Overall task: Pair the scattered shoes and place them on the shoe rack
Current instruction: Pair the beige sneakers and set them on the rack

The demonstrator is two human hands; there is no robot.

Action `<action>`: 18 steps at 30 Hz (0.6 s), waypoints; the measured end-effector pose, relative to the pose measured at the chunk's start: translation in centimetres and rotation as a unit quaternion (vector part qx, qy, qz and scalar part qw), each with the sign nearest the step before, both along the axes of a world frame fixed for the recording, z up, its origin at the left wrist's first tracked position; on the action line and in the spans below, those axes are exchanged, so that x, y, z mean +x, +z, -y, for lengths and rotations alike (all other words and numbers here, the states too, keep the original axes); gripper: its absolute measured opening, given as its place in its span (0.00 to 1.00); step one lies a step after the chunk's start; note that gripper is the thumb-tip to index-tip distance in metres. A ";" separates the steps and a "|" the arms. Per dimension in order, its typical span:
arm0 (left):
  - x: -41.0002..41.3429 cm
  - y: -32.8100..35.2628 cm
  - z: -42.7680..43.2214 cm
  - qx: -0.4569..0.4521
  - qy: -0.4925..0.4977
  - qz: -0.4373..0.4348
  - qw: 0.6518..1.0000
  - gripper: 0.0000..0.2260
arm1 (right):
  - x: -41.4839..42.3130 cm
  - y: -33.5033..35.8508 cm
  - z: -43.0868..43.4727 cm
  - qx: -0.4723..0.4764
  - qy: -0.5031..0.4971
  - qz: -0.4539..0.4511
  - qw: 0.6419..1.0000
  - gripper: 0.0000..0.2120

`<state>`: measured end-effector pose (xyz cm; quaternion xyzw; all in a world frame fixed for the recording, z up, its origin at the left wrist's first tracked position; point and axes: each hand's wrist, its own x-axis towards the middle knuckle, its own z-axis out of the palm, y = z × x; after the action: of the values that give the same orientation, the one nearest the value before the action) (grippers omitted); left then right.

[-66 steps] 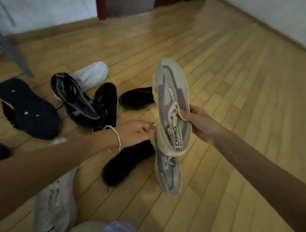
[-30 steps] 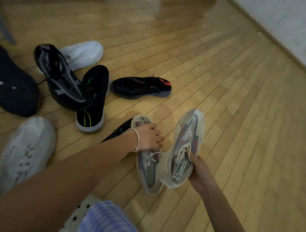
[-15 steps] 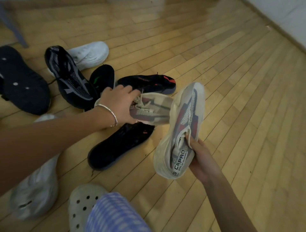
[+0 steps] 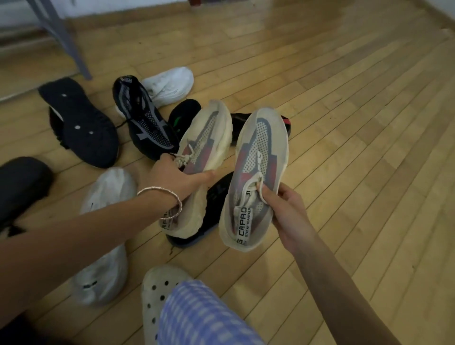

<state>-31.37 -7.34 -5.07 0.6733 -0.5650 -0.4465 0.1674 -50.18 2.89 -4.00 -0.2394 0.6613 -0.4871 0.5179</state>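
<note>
Wooden floor point(image 4: 344, 123) of narrow honey-coloured boards, running diagonally from the near right toward the far left. Glossy patch of reflected light point(image 4: 290, 27) near the far edge, fading to dimmer, duller wood toward the near right corner. Pale wall point(image 4: 110, 6) along the far edge, met by a low wooden skirting board point(image 4: 138, 21). Slanted grey metal leg point(image 4: 64, 41) of some furniture at the far left, foot resting on the floor. Dark reddish post point(image 4: 195, 2) at the top edge, only partly in view. Another pale wall point(image 4: 445, 9) in the far right corner.
</note>
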 end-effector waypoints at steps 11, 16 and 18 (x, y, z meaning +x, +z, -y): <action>1.1 0.6 -0.8 0.107 0.030 -0.269 0.957 0.31 | 1.5 -0.5 0.2 0.003 0.027 -0.021 0.999 0.14; 4.8 1.0 -1.3 0.060 0.008 -0.371 0.927 0.23 | 2.0 0.2 1.0 -0.047 0.041 -0.022 0.998 0.22; 5.9 2.1 -1.8 0.015 0.014 -0.399 0.917 0.34 | 2.6 0.4 1.4 -0.067 0.036 -0.012 0.997 0.43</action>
<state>-25.50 -5.50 -2.97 0.4499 -0.4348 -0.6841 0.3749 -47.55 1.52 -3.57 -0.3023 0.6244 -0.5085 0.5101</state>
